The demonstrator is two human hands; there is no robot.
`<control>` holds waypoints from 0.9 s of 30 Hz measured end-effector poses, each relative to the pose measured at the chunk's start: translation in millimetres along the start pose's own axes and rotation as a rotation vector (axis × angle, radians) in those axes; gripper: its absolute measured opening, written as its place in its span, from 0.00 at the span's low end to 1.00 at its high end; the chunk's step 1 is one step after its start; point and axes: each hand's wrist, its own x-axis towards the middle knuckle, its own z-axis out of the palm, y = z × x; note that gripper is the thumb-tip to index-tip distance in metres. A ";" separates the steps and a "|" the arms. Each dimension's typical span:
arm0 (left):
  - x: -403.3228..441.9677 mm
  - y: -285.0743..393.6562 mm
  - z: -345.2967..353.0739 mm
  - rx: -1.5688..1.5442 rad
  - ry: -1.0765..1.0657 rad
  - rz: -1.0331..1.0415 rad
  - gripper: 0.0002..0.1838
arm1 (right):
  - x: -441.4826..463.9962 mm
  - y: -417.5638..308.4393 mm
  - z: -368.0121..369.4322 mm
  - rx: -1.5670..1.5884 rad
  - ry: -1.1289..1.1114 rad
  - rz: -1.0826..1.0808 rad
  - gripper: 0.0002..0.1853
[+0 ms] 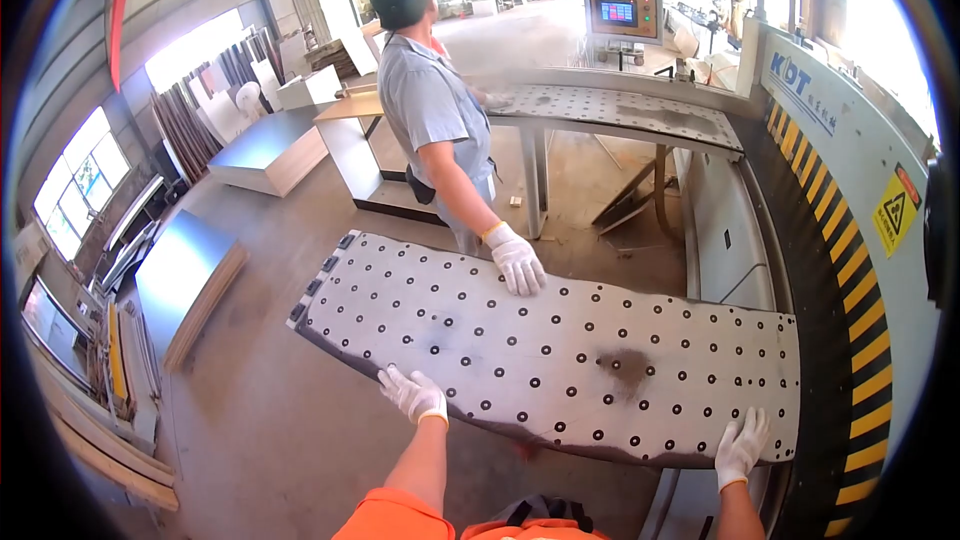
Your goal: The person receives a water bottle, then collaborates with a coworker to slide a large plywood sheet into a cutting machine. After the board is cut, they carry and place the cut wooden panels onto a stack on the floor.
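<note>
In the head view, a long grey machine table (480, 340) dotted with black round ports stretches across in front of me. My left hand (412, 395), in a white glove, rests at its near edge on the left, fingers stretched over the top. Flat on the surface near the right end lies my right hand (742, 447), also gloved, with fingers apart. Neither hand holds anything. Across the table, a co-worker (430, 110) in a grey shirt rests a gloved hand (518, 260) on the far edge, with head turned away.
To the right stands a large machine (850, 100) with black-and-yellow stripes. A control panel (622, 13) hangs above a second dotted table (620, 110). Board stacks (185, 285) lie on the floor at left, with another panel stack (268, 152) behind.
</note>
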 end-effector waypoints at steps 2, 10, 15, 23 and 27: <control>-1.1 3.3 -1.3 0.002 -0.002 -0.003 0.33 | 0.7 -3.0 -2.1 -0.003 -0.002 0.005 0.31; -0.7 5.7 -4.8 -0.008 -0.011 -0.017 0.34 | -0.3 2.5 4.4 -0.017 -0.006 -0.001 0.30; 2.1 -3.8 3.7 0.007 0.020 0.019 0.34 | 1.0 0.0 1.0 -0.020 -0.018 -0.005 0.31; 0.7 -3.1 3.9 -0.027 0.036 0.020 0.33 | 0.4 -0.1 4.0 -0.044 0.003 -0.001 0.31; 4.5 -10.4 11.4 -0.044 0.053 0.022 0.32 | 1.4 3.9 9.1 -0.060 0.009 -0.003 0.31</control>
